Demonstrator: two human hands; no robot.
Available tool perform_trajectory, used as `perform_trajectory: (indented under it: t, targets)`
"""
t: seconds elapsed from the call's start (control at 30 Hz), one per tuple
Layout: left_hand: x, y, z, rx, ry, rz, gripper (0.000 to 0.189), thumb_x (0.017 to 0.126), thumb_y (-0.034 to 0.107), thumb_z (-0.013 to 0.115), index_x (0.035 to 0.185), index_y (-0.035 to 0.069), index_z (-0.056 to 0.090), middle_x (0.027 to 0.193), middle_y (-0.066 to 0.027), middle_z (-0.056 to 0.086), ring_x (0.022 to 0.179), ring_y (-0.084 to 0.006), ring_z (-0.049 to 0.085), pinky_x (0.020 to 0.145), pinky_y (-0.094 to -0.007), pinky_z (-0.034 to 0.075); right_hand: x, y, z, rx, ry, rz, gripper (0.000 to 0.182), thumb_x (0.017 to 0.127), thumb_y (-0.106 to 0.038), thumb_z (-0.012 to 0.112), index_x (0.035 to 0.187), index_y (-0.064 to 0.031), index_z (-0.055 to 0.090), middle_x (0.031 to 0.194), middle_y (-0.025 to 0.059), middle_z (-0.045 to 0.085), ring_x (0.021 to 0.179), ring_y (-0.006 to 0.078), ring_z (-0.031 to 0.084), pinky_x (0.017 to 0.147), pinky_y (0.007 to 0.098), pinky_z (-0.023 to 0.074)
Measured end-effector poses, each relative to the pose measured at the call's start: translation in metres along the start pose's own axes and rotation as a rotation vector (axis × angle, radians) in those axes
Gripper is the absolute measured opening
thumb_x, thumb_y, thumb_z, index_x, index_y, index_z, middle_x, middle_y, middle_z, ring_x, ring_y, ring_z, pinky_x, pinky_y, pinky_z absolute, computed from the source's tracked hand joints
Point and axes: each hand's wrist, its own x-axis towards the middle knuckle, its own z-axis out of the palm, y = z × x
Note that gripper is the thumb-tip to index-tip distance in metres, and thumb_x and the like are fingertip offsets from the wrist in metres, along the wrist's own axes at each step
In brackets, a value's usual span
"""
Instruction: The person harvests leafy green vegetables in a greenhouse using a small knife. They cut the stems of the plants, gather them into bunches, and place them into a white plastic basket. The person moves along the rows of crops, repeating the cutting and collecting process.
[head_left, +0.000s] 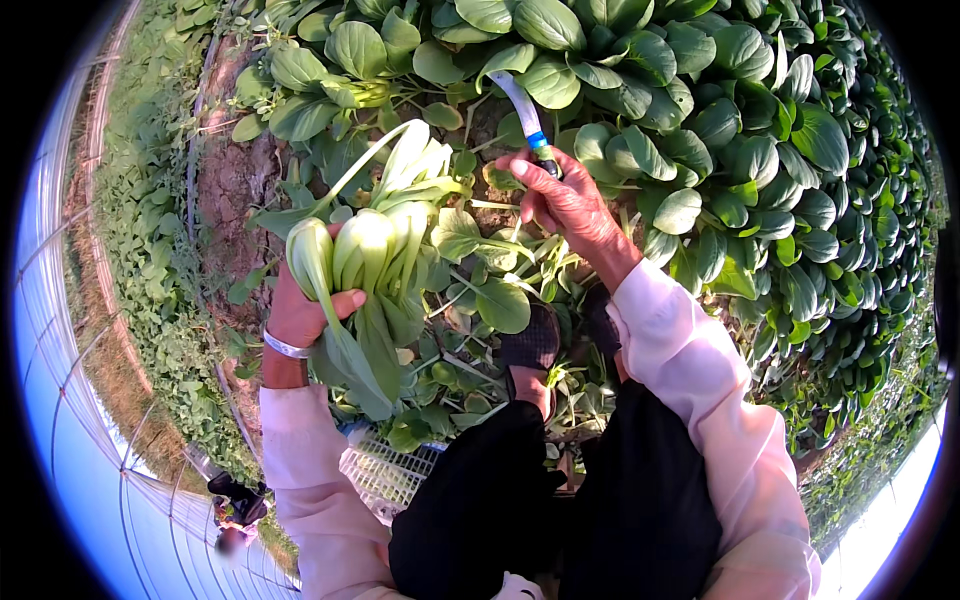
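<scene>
My left hand (296, 300) grips several heads of bok choy (371, 251) in a bunch, the thumb laid across their pale stalks. Their leaves hang down past my wrist, which wears a white band (285, 345). In my right hand (566, 191) is a curved harvesting knife (521, 101) with blue tape near the handle. Its blade points away from me, towards standing bok choy plants (551, 79) at the front of the row. Most of the handle is hidden in my fingers.
Dense bok choy (795, 202) grows to the right. Loose leaves (502, 304) litter the ground by my shoes (531, 334). A white plastic crate (386, 465) stands beside my left leg. Bare soil (236, 195) lies left; another person (238, 506) is farther back, near the greenhouse wall (56, 315).
</scene>
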Motion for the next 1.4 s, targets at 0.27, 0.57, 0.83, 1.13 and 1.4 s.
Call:
perform_trajectory:
  t: [0.27, 0.57, 0.83, 1.13, 1.4]
  targets:
    - [-0.089, -0.003, 0.042, -1.094, 0.192, -0.14, 0.074, 0.065, 0.007, 0.067, 0.135, 0.001, 0.045, 0.123, -0.0181, 0.06, 0.111, -0.0304, 0.061, 0.096, -0.0425, 0.051, 0.012, -0.018, 0.07, -0.117, -0.397, 0.114, 0.053, 0.086, -0.043, 0.071, 0.123, -0.0078, 0.06, 0.057, -0.0039, 0.055, 0.043, 0.0031, 0.047, 0.04, 0.0177, 0.0298]
    - [-0.139, -0.036, 0.015, -0.925, 0.047, -0.146, 0.069, 0.066, 0.004, 0.071, 0.132, 0.0, 0.049, 0.119, -0.0159, 0.062, 0.107, -0.0291, 0.063, 0.096, -0.0411, 0.051, -0.027, -0.068, 0.152, -0.373, -0.554, 0.166, 0.054, 0.078, -0.029, 0.079, 0.12, -0.0043, 0.056, 0.056, -0.0066, 0.045, 0.038, 0.0041, 0.033, 0.039, 0.0218, 0.0229]
    - [-0.224, -0.023, -0.008, -0.702, 0.332, 0.228, 0.062, 0.067, 0.007, 0.082, 0.123, 0.0, 0.056, 0.113, -0.011, 0.065, 0.101, -0.0229, 0.064, 0.09, -0.0372, 0.053, -0.082, -0.13, 0.22, -0.733, -0.392, -0.333, 0.038, 0.08, -0.023, 0.079, 0.113, -0.0137, 0.062, 0.07, -0.0048, 0.053, 0.049, 0.0029, 0.045, 0.044, 0.0183, 0.0346]
    - [-0.269, 0.037, 0.016, -0.534, 0.735, 0.706, 0.059, 0.071, -0.003, 0.079, 0.124, 0.001, 0.054, 0.116, -0.0088, 0.062, 0.103, -0.0195, 0.06, 0.091, -0.0348, 0.049, -0.195, -0.118, 0.352, -0.607, -0.676, -0.202, 0.026, 0.086, -0.015, 0.067, 0.11, -0.0083, 0.06, 0.065, -0.0062, 0.053, 0.046, 0.0013, 0.042, 0.041, 0.0181, 0.027]
    - [-0.341, 0.012, 0.002, -0.689, 0.722, 0.73, 0.063, 0.07, 0.009, 0.081, 0.126, 0.002, 0.053, 0.115, -0.0057, 0.062, 0.103, -0.0183, 0.06, 0.092, -0.0344, 0.05, -0.259, -0.065, 0.418, -0.533, -0.729, -0.064, 0.021, 0.088, -0.022, 0.067, 0.097, -0.0048, 0.059, 0.057, -0.001, 0.051, 0.041, 0.0061, 0.043, 0.039, 0.0212, 0.0286]
